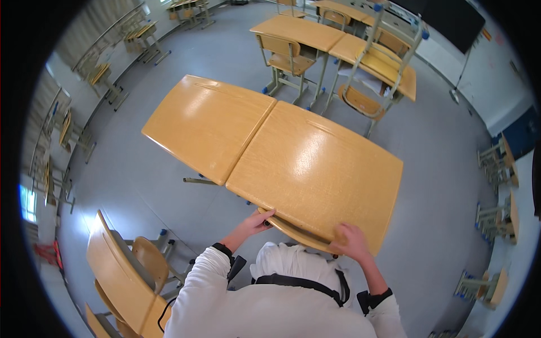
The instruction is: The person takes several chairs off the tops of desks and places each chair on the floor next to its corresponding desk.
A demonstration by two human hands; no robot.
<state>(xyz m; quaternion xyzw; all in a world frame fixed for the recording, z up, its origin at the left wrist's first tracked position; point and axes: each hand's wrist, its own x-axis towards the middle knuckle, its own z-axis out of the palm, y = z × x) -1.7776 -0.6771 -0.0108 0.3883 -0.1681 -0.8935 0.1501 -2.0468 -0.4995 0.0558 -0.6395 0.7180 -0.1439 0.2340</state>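
In front of me a wooden chair's curved backrest [296, 232] lies against the near edge of a desk with a glossy wood top [325, 169]. My left hand [257, 222] grips the backrest's left end, its thumb over the upper edge. At the right end, my right hand [351, 241] is closed around the backrest and slightly blurred. The chair's seat and legs are hidden below the desk and my body. A second desk [207, 122] stands to the left, its top set side by side with the first.
Ahead are joined desks [300, 31] with a chair [287, 55] drawn up and an upturned chair [363, 101] on top. More desks [127, 270] and a chair [150, 257] stand behind me at left. Desks [498, 215] line the right wall; grey floor [139, 198] lies between.
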